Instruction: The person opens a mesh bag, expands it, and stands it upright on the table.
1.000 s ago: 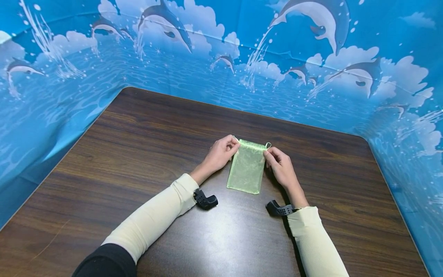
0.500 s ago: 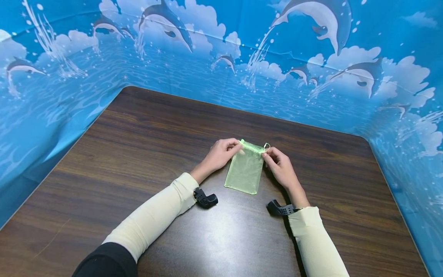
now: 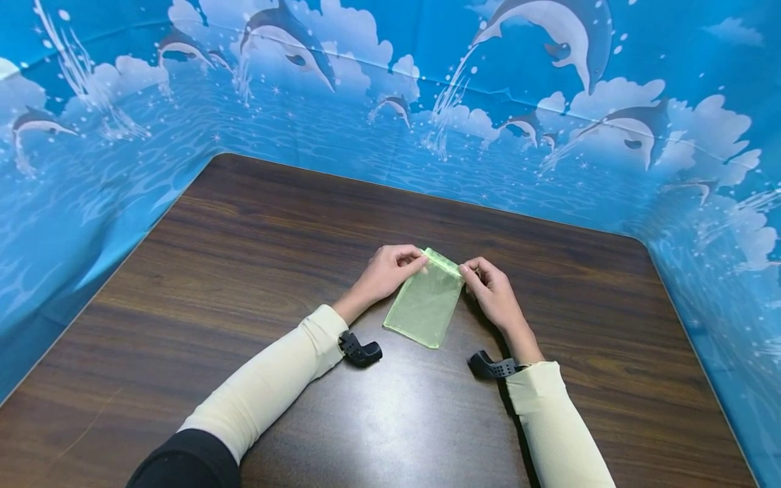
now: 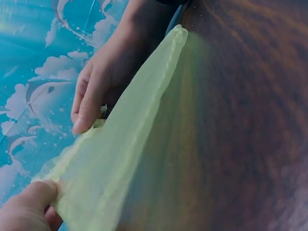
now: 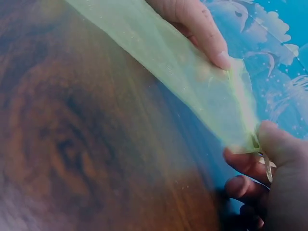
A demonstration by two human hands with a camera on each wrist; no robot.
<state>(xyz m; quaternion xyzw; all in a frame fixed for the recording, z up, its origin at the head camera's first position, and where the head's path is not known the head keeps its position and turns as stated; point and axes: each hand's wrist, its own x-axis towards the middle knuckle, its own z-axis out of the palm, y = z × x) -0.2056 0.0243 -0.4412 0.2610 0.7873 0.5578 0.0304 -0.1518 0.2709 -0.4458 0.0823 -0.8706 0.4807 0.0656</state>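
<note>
Sheer green bag [image 3: 424, 308] over the desk [image 3: 305, 234], stretched between both hands. Left-hand grip [image 3: 388, 272] narrow, pinching the bag near its top edge; right-hand grip [image 3: 495, 293] narrow, pinching the opposite top corner, ribbon loop [image 5: 268, 169] beside those fingers. Change: bag's bottom end swings leftward, top edge slants more, right corner sits lower. Likely a handling adjustment; work stays at the top end. Can't tell whether the bottom touches the desk.

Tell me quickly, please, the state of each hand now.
Left hand: holding the green bag near one top corner.
Right hand: holding the green bag near the other top corner.
</note>
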